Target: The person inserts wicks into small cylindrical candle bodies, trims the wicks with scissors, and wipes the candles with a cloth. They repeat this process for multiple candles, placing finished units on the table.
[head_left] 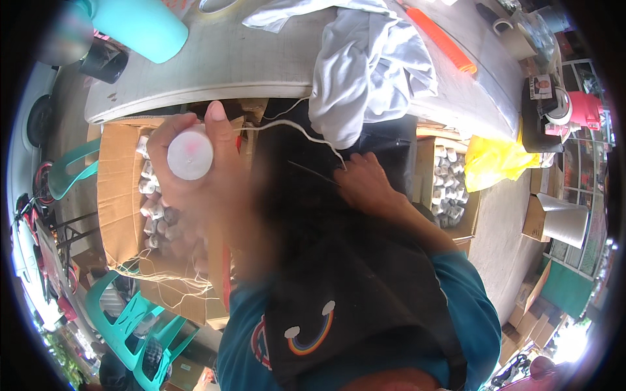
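Far left, a cardboard box [120,195] sits open under the table [235,65] edge, packed with small white spools, with loose thread trailing over its lower front; it stands close to your left side, likely so spools are in easy reach. Your left hand [189,163] is raised above that box, fingers wrapped closed around a white spool [190,156], its round end facing the camera and the thumb lying up along its side. The hand is blurred, so finger detail is uncertain. From the spool a white thread [287,126] runs rightward, rises slightly, then drops to your right hand [365,186]. The spool appears held high and off to the side to keep that thread taut and clear of your lap. The right hand rests on the black fabric [313,195] over your lap, fingers drawn together at the thread's end beside a thin dark line, possibly a needle; I cannot tell whether the fingertips pinch thread or only press the cloth. The two hands are well apart, joined only by thread. Above the right hand, a white garment [372,65] hangs over the table edge. Further right, a second box of spools [450,189] and a yellow bag [495,159].
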Demonstrator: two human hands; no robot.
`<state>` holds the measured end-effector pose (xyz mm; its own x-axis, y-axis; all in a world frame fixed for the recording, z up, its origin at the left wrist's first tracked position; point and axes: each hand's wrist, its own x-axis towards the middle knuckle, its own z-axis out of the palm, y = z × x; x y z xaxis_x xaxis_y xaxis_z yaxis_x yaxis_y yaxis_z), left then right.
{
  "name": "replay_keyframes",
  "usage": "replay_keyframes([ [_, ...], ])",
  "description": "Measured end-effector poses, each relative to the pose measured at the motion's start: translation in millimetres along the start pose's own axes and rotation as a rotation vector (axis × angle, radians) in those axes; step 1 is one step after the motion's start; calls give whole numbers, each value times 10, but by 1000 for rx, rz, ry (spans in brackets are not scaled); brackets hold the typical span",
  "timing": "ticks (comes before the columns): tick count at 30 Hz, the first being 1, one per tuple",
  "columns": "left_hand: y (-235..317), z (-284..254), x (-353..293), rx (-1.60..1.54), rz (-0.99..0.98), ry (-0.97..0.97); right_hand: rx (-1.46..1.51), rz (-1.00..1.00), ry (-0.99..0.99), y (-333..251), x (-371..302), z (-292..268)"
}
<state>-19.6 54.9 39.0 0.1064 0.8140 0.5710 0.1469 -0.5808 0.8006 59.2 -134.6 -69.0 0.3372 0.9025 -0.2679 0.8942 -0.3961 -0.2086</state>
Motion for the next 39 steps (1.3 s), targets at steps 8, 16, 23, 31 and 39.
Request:
replay_keyframes([
  [8, -172, 67, -178, -51, -21, -424, 1009, 299, -205, 476, -630, -736],
  [16, -85, 180, -394, -186, 130, -607, 1505, 138, 345, 385, -786, -663],
  [23, -21, 242, -502, -253, 98, -702, 1714, -535, 859, 586, -624, -1214],
  [31, -556, 325, -1002, -225, 120, -1342, 1410, -316, 1128, 576, -662, -1340],
  [39, -670, 580, -1075, 88, 69, -1807, 1395, -62, 796, 76, -367, -1132],
])
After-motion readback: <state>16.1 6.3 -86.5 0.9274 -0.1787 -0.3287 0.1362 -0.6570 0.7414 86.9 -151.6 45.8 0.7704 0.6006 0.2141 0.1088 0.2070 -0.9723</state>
